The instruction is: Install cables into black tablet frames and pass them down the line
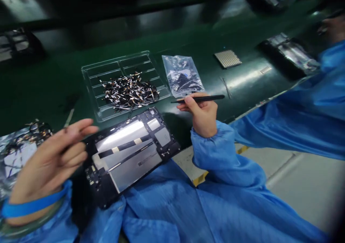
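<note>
My right hand [203,115] is closed around a pair of black tweezers [208,98], their thin tips pointing left above the bench. On the left, my left hand [58,153] hovers beside a tablet's open housing [132,160], with two fingers stretched out and the others loosely bent. I see nothing held in it, and a pale narrow strip [70,117] shows just behind its fingers. The housing lies tilted at the bench's front edge, silver inside, with dark flex cables across it. Behind it, a clear plastic tray [93,88] carries a tangled heap of small flex cables [130,92].
A clear plastic bag [182,74] with dark parts lies right of the tray. Farther right are a ribbed beige block [228,59] and a thin metal tool [225,87]. More cables on silvery wrapping [18,153] lie far left. A co-worker's blue sleeve [302,124] reaches in from the right.
</note>
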{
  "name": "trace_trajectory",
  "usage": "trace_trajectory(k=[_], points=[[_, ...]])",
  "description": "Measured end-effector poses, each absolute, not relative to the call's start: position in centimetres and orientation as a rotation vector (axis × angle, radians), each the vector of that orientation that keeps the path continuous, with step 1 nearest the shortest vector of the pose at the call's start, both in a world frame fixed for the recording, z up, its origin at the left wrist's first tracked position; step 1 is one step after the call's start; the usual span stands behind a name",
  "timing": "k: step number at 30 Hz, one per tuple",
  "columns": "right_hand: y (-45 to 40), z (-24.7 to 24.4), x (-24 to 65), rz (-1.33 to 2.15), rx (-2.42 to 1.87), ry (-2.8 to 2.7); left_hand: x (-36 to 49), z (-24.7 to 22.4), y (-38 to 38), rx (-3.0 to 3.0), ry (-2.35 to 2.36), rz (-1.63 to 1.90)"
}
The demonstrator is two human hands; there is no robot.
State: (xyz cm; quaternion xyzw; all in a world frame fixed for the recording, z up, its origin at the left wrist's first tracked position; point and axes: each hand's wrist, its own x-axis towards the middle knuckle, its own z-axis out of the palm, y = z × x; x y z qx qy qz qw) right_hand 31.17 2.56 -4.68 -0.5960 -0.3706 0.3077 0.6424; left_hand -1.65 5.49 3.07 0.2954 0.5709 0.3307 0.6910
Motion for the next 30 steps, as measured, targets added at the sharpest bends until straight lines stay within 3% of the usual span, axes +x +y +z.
trace_trajectory(k=[6,11,23,30], points=[[2.9,-1.6,23.7,1.453,-1.105,-0.953,3.2,1.5,3.3,1.0,1.117,0.518],[4.0,-1.3,21.4,1.723,-1.068,-0.893,2.3,1.2,2.2,1.092,1.111,0.52],[4.1,-1.4,21.1,1.871,-1.075,-0.825,1.5,0.7,1.6,0.983,1.09,0.515],[5.2,-2.3,21.0,1.399,-1.213,-1.074,0.7,0.0,1.7,0.924,1.135,0.65]])
